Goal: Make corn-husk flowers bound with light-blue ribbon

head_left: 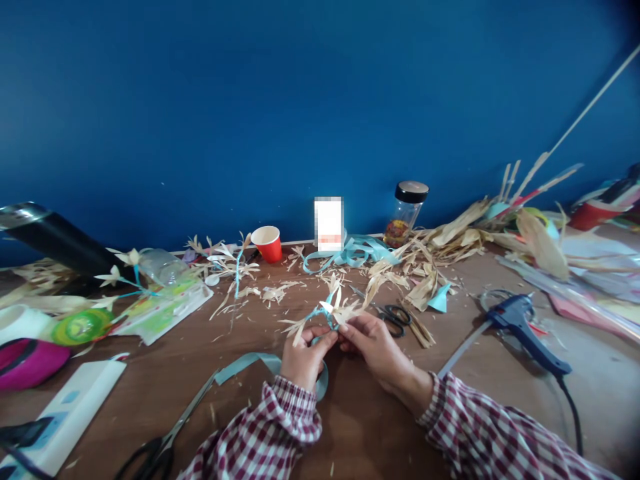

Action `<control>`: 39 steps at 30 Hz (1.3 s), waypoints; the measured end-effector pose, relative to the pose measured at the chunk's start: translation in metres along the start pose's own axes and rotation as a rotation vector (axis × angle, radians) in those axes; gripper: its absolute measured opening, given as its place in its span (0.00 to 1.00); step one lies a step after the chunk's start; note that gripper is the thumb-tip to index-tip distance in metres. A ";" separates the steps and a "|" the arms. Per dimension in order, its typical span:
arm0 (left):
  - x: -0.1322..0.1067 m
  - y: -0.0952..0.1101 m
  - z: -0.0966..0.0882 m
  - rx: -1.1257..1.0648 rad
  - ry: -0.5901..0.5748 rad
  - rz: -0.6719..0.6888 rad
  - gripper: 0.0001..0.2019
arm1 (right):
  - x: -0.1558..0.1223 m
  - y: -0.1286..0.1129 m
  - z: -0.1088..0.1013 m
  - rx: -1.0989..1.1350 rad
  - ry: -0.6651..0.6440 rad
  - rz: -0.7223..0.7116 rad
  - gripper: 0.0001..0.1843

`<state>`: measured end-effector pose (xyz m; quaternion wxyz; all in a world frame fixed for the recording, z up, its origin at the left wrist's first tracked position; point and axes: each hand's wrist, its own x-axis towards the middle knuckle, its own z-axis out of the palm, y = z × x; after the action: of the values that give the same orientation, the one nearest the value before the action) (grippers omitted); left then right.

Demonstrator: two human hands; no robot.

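Observation:
My left hand [304, 357] and my right hand [373, 343] meet at the middle of the wooden table [360, 427], both closed in a pinch on a small husk flower [333, 310] bound with light blue ribbon. The pale husk petals fan out above my fingertips. A length of light blue ribbon [250, 363] trails from under my left hand toward the left. Both sleeves are red and white check.
Black scissors [393, 313] lie just right of my hands; larger scissors [160, 443] at front left. A blue glue gun [525, 327] lies right. A red cup [269, 243], a black-lidded jar [406, 213] and dry husks [450, 243] are at the back.

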<state>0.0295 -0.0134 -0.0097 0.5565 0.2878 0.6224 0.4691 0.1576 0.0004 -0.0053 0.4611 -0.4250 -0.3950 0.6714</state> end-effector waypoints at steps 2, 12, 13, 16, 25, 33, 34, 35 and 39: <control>0.000 0.001 -0.001 0.000 -0.039 -0.003 0.23 | 0.000 0.001 0.000 0.019 -0.004 0.010 0.15; -0.002 0.017 -0.005 -0.206 -0.214 -0.180 0.20 | -0.002 -0.005 -0.001 -0.064 -0.132 0.044 0.14; -0.002 0.018 -0.005 -0.223 -0.231 -0.188 0.20 | -0.002 -0.006 -0.001 -0.054 -0.141 0.059 0.14; -0.001 0.019 -0.005 -0.239 -0.245 -0.193 0.20 | -0.001 -0.006 -0.002 -0.038 -0.145 0.081 0.15; 0.000 0.011 -0.005 -0.179 -0.212 -0.136 0.19 | -0.002 -0.005 0.002 -0.057 -0.053 0.030 0.14; -0.003 0.015 -0.002 -0.144 -0.207 -0.103 0.18 | -0.002 -0.006 0.001 -0.033 -0.061 0.008 0.13; -0.003 0.015 -0.003 -0.133 -0.208 -0.100 0.19 | -0.002 -0.006 0.002 -0.031 -0.058 0.014 0.13; -0.003 0.015 -0.003 -0.121 -0.205 -0.096 0.19 | -0.003 -0.007 0.002 -0.031 -0.055 0.020 0.13; 0.000 0.010 -0.006 -0.086 -0.208 -0.079 0.20 | -0.004 -0.008 0.004 -0.009 -0.044 0.029 0.14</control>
<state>0.0219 -0.0109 -0.0011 0.6478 0.2861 0.5515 0.4408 0.1567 -0.0020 0.0046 0.4408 -0.4176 -0.4017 0.6855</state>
